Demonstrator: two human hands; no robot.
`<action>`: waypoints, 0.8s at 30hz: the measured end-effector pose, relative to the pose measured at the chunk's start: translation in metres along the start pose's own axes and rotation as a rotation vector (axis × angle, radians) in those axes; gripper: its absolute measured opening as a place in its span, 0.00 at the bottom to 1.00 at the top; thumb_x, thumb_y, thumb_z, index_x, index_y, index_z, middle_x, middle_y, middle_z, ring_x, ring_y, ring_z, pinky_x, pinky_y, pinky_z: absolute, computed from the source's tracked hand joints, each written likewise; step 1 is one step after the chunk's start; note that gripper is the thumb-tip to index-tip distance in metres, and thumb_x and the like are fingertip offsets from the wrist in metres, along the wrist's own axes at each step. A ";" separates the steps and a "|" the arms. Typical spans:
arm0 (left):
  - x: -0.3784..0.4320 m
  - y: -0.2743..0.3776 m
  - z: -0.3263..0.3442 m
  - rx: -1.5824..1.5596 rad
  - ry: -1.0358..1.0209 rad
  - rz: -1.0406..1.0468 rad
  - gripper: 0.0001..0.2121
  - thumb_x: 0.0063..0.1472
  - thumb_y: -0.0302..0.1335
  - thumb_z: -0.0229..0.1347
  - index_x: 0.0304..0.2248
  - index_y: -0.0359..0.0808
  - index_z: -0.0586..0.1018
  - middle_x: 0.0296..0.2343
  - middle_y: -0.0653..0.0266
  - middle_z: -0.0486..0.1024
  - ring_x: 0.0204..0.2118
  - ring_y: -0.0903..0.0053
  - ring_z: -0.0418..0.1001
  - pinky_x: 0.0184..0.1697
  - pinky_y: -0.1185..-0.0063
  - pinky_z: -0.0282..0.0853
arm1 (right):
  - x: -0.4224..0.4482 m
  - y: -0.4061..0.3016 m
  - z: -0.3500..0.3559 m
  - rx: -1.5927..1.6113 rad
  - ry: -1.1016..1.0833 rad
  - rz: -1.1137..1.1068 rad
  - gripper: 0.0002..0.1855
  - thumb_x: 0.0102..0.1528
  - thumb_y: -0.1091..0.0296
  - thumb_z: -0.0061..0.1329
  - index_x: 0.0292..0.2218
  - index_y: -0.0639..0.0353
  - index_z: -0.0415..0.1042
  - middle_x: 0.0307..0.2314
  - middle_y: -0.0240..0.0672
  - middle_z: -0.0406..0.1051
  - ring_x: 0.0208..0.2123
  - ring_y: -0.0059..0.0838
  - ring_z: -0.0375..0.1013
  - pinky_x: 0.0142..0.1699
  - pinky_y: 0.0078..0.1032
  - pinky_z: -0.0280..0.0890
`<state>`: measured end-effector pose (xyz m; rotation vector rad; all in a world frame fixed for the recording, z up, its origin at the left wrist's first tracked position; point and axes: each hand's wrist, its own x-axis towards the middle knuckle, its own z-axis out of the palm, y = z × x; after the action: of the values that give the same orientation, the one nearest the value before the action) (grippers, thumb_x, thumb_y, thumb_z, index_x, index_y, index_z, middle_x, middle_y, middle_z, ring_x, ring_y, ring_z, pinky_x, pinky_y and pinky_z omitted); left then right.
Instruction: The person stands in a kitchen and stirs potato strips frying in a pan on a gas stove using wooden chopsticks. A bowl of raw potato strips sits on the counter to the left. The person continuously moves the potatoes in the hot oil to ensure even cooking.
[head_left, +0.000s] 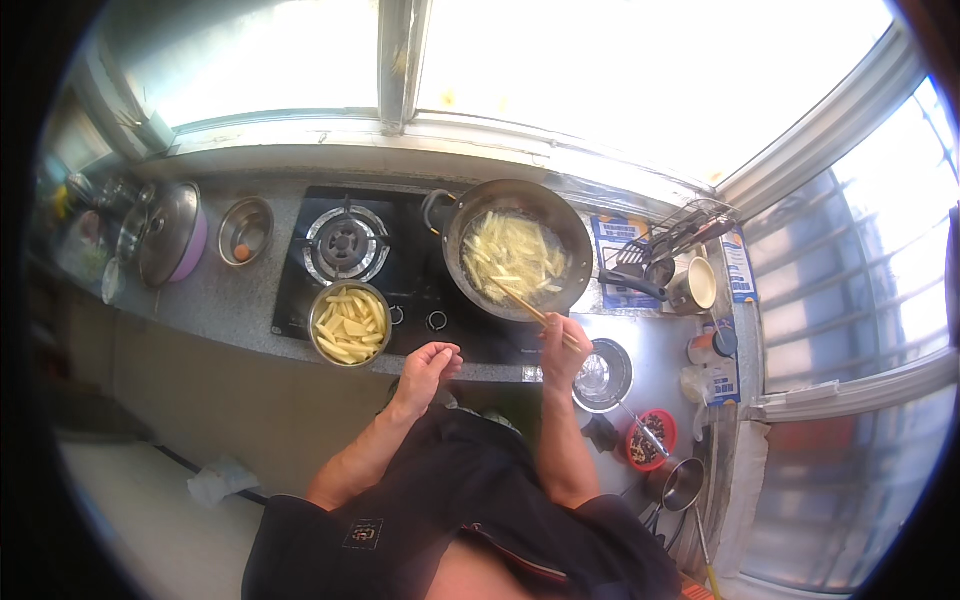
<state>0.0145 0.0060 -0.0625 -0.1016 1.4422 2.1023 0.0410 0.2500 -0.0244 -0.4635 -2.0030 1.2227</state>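
My right hand (564, 351) grips a pair of wooden chopsticks (531, 309). Their tips reach into the near side of a wok (579, 232) on the right of the gas cooktop. Potato strips (510, 251) lie in bubbling oil inside the wok, a few of them by the chopstick tips. Held in front of my body, my left hand (427, 373) has its fingers curled in, and nothing shows in it. Beyond it to the left, a round metal bowl (388, 330) of raw cut potato sticks stands at the cooktop's front edge.
An unlit burner (345, 244) sits left of the wok. Further left are a metal bowl with an egg (241, 253) and a lidded purple pot (189, 244). On the right are a strainer (631, 375), a red bowl (671, 431), a small saucepan (701, 487) and a utensil rack (694, 214).
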 end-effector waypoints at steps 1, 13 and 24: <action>0.000 0.000 0.000 0.001 0.001 0.004 0.09 0.69 0.29 0.51 0.41 0.34 0.78 0.33 0.66 0.79 0.34 0.83 0.76 0.41 0.82 0.73 | 0.000 0.004 -0.001 0.013 0.040 0.009 0.12 0.62 0.68 0.51 0.31 0.68 0.78 0.18 0.35 0.73 0.19 0.22 0.71 0.26 0.22 0.64; -0.002 -0.001 0.005 -0.003 -0.002 -0.017 0.09 0.69 0.29 0.51 0.42 0.34 0.79 0.33 0.67 0.79 0.34 0.84 0.75 0.40 0.83 0.73 | 0.002 0.014 -0.014 0.083 0.168 0.149 0.15 0.63 0.65 0.50 0.31 0.70 0.78 0.16 0.33 0.71 0.17 0.20 0.70 0.24 0.20 0.63; -0.004 -0.005 0.005 0.008 -0.001 -0.003 0.09 0.69 0.29 0.51 0.41 0.35 0.79 0.32 0.67 0.79 0.33 0.84 0.75 0.41 0.83 0.73 | 0.002 0.016 -0.014 0.090 0.102 0.173 0.15 0.63 0.64 0.52 0.33 0.70 0.79 0.19 0.34 0.73 0.19 0.19 0.72 0.26 0.18 0.65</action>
<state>0.0218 0.0100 -0.0629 -0.0992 1.4490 2.0940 0.0491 0.2673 -0.0342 -0.6527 -1.8440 1.3599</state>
